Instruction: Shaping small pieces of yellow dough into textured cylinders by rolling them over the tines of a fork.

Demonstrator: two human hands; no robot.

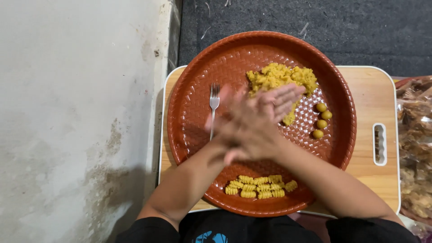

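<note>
Both my hands are pressed palm to palm above a round brown woven-pattern tray (198, 67), and they are motion-blurred. My left hand (282, 97) lies underneath, with its fingers pointing up and right towards a heap of yellow crumbly dough (279, 75). My right hand (245, 135) lies across it, back up, with its fingers towards a metal fork (214, 100). Whatever may be between the palms is hidden. Several small yellow dough balls (321, 119) sit at the tray's right. Several ridged yellow pieces (258, 186) lie in rows at the tray's near edge.
The tray rests on a light wooden board (369, 94) with a white rim and a handle slot (380, 144). A pale stained wall (76, 112) fills the left side. Dark carpet (342, 27) lies beyond. Clear plastic bags of brown food (415, 148) sit at the right edge.
</note>
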